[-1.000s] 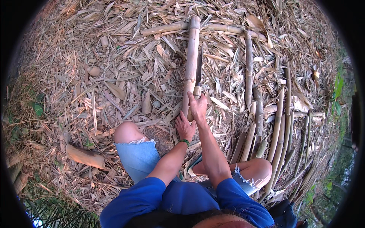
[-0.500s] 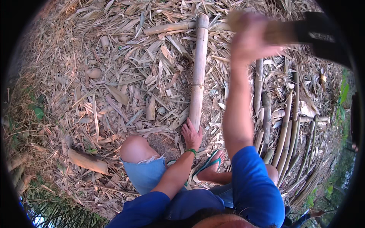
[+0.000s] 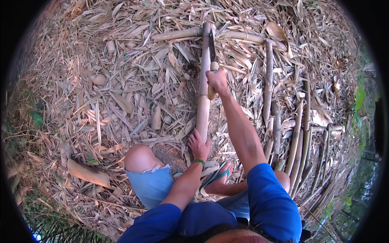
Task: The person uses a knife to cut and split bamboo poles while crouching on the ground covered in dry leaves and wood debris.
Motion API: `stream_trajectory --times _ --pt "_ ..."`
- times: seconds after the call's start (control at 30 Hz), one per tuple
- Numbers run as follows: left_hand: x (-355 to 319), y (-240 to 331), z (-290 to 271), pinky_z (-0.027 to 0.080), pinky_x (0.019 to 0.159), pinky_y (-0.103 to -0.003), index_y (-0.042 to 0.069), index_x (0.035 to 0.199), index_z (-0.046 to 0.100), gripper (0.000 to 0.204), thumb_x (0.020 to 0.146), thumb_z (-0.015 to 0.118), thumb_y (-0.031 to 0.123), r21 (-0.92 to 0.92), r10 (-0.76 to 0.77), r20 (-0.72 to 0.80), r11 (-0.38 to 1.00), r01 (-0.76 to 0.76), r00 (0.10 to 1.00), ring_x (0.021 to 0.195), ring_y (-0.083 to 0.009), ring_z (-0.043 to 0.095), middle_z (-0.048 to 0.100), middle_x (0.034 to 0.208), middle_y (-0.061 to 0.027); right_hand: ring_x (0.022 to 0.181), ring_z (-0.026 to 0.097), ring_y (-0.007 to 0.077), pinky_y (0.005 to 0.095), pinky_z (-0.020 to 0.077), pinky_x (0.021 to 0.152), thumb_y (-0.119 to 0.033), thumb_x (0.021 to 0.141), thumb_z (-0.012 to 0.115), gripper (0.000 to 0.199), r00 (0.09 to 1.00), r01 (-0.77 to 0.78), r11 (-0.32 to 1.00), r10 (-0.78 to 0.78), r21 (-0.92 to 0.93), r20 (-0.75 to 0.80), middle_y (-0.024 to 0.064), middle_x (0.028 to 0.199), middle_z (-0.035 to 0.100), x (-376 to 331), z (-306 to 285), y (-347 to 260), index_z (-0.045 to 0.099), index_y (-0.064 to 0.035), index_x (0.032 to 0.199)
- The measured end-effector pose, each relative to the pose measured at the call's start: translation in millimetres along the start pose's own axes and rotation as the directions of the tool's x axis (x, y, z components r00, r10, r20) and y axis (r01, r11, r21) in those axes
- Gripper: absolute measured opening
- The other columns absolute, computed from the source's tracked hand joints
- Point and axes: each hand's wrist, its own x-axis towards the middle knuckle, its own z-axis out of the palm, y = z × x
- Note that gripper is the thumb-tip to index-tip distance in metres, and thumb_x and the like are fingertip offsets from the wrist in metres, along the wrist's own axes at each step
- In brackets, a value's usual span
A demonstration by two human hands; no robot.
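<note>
A thick, pale bamboo pole [image 3: 203,107] lies lengthwise in front of me, its far end resting across another bamboo pole [image 3: 177,35] on the ground. My left hand [image 3: 199,146], with a green band at the wrist, is closed around the near end. In my right hand [image 3: 218,82] is the thick, light wooden handle of a machete [image 3: 212,47]. Its dark blade points away from me and meets the bamboo at or near the far end; how deep the edge sits cannot be made out.
Dry bamboo leaves and husks cover the ground. Several bamboo poles [image 3: 298,139] lie side by side to the right. A curved piece of bamboo husk [image 3: 89,173] is at the left. My sandalled foot [image 3: 217,178] and bare knee [image 3: 142,158] are close to the pole's near end.
My right hand has swung the machete from the upper right down and left onto the bamboo's far end. My left hand keeps its hold at the near end.
</note>
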Motion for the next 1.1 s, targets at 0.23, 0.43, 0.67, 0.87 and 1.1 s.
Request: stream_trajectory --times 0.23,0.43,0.67,0.87,1.1 --pt "6.5 -7.5 3.3 0.036 0.099 -0.056 0.000 0.150 0.034 0.096 0.073 0.081 0.033 -0.081 0.038 0.066 0.996 -0.033 0.997 0.123 -0.0409 0.050 0.053 0.126 -0.0244 0.094 0.071 0.0434 0.0479 0.0573 0.088 -0.020 0.081 0.067 0.035 0.953 0.010 0.961 -0.093 -0.275 -0.289 0.0266 0.099 0.072 -5.8 44.9 -5.9 0.063 0.0063 0.103" --pt "0.8 -9.2 2.0 0.035 0.100 -0.056 0.002 0.148 0.035 0.094 0.073 0.082 0.032 -0.096 0.047 0.043 0.995 -0.042 0.998 0.116 -0.0406 0.049 0.050 0.125 -0.0228 0.067 0.068 0.0238 0.0392 0.0580 0.062 -0.021 0.086 0.067 0.026 0.992 0.082 0.989 -0.068 -0.125 0.108 0.0151 0.080 0.070 -12.0 -68.9 -70.2 0.068 0.0049 0.090" --pt "-12.9 11.4 -6.5 0.034 0.101 -0.056 0.003 0.143 0.038 0.089 0.072 0.084 0.029 -0.082 0.098 0.068 0.992 -0.092 0.993 0.122 -0.0400 0.048 0.051 0.125 -0.0209 0.064 0.065 0.0256 0.0386 0.0561 0.063 -0.014 0.081 0.064 0.038 0.971 0.215 0.940 -0.177 0.264 -0.160 0.0194 0.084 0.071 -56.8 -62.5 17.5 0.063 0.0077 0.112" --pt "2.1 -4.6 11.5 0.040 0.100 -0.053 0.003 0.141 0.041 0.085 0.072 0.081 0.031 -0.197 0.023 -0.015 0.980 -0.025 1.000 0.118 -0.0408 0.052 0.053 0.124 -0.0228 0.076 0.073 0.0314 0.0425 0.0586 0.064 -0.014 0.081 0.067 0.041 0.930 0.292 0.939 -0.322 -0.180 -0.175 0.0301 0.094 0.070 -148.6 -23.2 4.1 0.055 0.0014 0.117" --pt "4.9 -21.1 -1.4 0.040 0.099 -0.052 0.004 0.141 0.046 0.075 0.079 0.075 0.037 -0.125 0.091 -0.030 0.988 -0.094 0.995 0.116 -0.0389 0.052 0.055 0.122 -0.0211 0.071 0.064 0.0170 0.0337 0.0557 0.062 -0.010 0.088 0.068 0.038 0.945 0.321 0.807 -0.238 0.496 -0.223 0.0088 0.084 0.062 -181.4 -24.5 20.4 0.046 -0.0034 0.119"
